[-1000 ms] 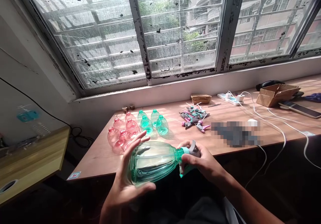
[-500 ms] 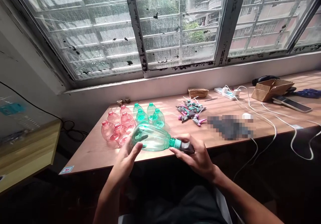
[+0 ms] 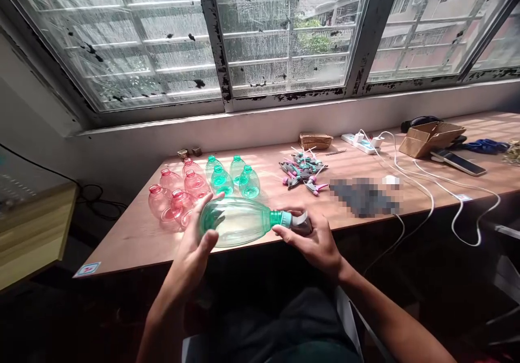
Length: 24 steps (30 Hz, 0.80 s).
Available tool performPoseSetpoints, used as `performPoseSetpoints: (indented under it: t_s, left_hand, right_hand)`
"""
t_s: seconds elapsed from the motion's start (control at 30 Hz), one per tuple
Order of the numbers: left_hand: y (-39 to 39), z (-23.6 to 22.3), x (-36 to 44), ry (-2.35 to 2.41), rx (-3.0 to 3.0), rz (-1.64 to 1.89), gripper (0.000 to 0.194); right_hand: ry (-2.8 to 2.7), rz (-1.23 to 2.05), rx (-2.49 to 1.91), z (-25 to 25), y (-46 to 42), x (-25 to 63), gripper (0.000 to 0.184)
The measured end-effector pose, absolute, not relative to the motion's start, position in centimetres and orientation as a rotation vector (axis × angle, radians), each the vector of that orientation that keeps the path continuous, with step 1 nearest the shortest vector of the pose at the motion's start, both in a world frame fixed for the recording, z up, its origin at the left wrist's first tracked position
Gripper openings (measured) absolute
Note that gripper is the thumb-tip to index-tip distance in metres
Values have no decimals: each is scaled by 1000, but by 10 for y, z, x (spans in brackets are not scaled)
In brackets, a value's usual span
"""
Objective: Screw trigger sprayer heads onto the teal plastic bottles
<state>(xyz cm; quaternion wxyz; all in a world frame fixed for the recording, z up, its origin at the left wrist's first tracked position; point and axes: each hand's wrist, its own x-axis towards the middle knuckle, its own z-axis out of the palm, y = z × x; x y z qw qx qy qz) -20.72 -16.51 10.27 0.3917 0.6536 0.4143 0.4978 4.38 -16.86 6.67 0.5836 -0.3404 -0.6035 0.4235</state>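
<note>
A clear green spray bottle (image 3: 238,222) lies sideways in the air above the table's front edge. My left hand (image 3: 194,241) is wrapped round its wide base, thumb on the near side. At the neck, my right hand (image 3: 314,241) grips the spray head (image 3: 299,222), a dark trigger piece with a light green collar that sits on the bottle's mouth. Whether the collar is fully tight I cannot tell. Behind the bottle stand several open green bottles (image 3: 249,183) and several open pink bottles (image 3: 195,184), upright and close together. Loose spray heads (image 3: 304,168) lie in a pile further right.
On the wooden table (image 3: 130,238) are a small brown box (image 3: 316,141), a white power strip (image 3: 361,143) with cables, an open cardboard box (image 3: 429,138), a phone (image 3: 459,161) and a blurred dark object (image 3: 363,196). A window runs along the back.
The view has shifted slightly, so the table's things sit further left and a little higher. Both hands still hold the bottle and its spray head; the right fingers have shifted slightly around the head.
</note>
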Motion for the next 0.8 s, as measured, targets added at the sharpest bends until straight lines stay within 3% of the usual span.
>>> performPoseSetpoints:
  t_s: [0.1,0.23,0.4,0.5,0.63,0.8]
  left_hand:
    - [-157,100,-203,1187,1605,1230,62]
    - [-161,105,-205,1215,1724,1218,57]
    - [-175,114,-208,1013,1989,1301,70]
    - [-178,116,-205,814,2090,1390,81]
    - [-173,109,-202,827,2017,1476,112]
    - [-169,90,-214,1011,1655,1169,97]
  right_hand:
    - [-1607,778,-843,64,-168,47,35]
    - [-1511,1013,-841,67,-164,48,36]
    - [-1265,1369,-767,74,-159,47,32]
    - [-1243,1392,-703,76,-163,47,32]
    - [-1268,1314,-699,76,-173,47,37]
    - [-1333,1232,-787,75,-179,50,37]
